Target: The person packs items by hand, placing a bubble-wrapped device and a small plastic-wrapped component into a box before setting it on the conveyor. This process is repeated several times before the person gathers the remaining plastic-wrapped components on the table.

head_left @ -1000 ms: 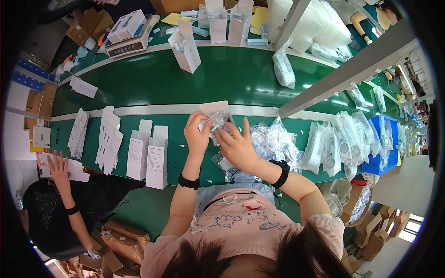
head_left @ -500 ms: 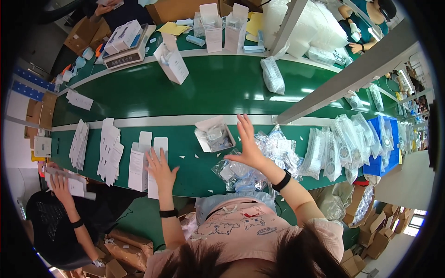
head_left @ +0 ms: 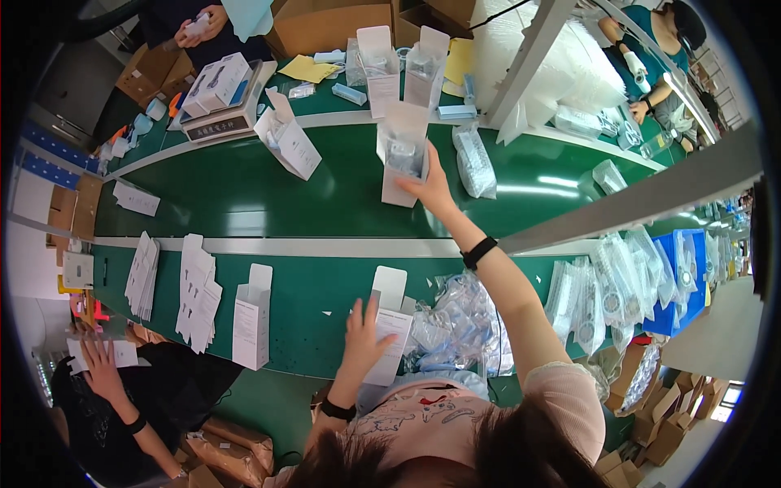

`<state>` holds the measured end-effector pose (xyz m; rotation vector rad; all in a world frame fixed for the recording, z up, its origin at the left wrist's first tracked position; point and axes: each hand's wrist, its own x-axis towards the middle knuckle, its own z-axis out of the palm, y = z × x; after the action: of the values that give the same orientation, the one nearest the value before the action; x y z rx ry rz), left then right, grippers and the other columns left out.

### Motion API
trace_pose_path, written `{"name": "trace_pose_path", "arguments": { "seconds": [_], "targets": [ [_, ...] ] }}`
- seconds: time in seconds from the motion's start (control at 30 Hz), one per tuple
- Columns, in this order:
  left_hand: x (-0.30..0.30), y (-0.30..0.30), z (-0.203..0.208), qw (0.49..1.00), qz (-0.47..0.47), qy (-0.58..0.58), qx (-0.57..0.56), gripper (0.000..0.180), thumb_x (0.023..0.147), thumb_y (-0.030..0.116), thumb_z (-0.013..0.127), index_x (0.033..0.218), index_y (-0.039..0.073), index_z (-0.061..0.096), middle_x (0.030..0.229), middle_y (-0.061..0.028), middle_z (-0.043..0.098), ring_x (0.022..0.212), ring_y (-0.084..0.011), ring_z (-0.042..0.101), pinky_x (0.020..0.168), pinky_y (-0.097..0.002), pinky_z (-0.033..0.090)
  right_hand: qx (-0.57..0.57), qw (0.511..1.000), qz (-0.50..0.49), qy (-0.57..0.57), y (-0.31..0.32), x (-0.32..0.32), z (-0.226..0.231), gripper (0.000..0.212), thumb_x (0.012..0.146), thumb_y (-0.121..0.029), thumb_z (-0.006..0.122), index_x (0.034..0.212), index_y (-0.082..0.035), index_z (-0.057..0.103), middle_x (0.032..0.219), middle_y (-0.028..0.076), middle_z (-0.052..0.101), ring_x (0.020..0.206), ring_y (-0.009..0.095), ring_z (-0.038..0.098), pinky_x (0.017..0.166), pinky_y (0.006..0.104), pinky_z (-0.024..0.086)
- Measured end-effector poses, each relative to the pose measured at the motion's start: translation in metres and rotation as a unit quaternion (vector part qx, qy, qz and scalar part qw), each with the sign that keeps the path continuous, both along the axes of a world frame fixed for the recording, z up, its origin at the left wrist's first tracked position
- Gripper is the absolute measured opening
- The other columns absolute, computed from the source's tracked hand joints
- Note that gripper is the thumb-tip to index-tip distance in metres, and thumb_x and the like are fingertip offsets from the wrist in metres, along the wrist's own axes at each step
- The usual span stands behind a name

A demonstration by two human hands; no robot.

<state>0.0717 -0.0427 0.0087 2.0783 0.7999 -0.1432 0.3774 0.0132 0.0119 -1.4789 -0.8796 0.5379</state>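
Note:
My right hand reaches far out over the green conveyor belt and grips an upright white carton with its top flap open. A clear bagged item shows inside the carton. My left hand lies near my body with fingers spread on another open white carton on the near green table. A pile of clear plastic bags with parts sits just right of that carton.
More open white cartons stand on the belt, one on the near table beside stacks of flat cartons. A scale with boxes sits far left. Bagged parts and a blue bin lie right. Another person's hand works lower left.
My right hand has gone from the bag pile out to the belt with a filled carton. My left hand has shifted right onto the open carton near me.

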Motion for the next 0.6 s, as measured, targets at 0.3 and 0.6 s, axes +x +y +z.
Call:
{"name": "trace_pose_path", "arguments": {
  "seconds": [0.3,0.6],
  "targets": [
    [-0.029,0.007,-0.077,0.994,0.037,-0.09,-0.058,0.09,0.064,0.026,0.071,0.134,0.007,0.019,0.132,-0.0208,0.024,0.121,-0.0369,0.026,0.097,-0.0438,0.027,-0.492,0.784,0.042,-0.377,0.005,0.054,-0.008,0.091,0.058,-0.022,0.075,0.133,-0.022,0.024,0.131,0.021,0.03,0.124,0.043,0.021,0.098,0.0485,0.027],
    [0.025,0.043,0.037,0.971,0.101,-0.211,-0.038,0.087,0.054,0.008,0.075,0.129,0.009,0.031,0.125,-0.0182,0.032,0.114,-0.0336,0.035,0.092,-0.0383,0.034,-0.42,0.874,-0.138,-0.199,0.016,0.108,-0.059,0.086,0.062,-0.018,0.069,0.133,-0.024,0.022,0.118,0.021,0.04,0.102,0.04,0.046,0.082,0.0454,0.044]
  ]
}}
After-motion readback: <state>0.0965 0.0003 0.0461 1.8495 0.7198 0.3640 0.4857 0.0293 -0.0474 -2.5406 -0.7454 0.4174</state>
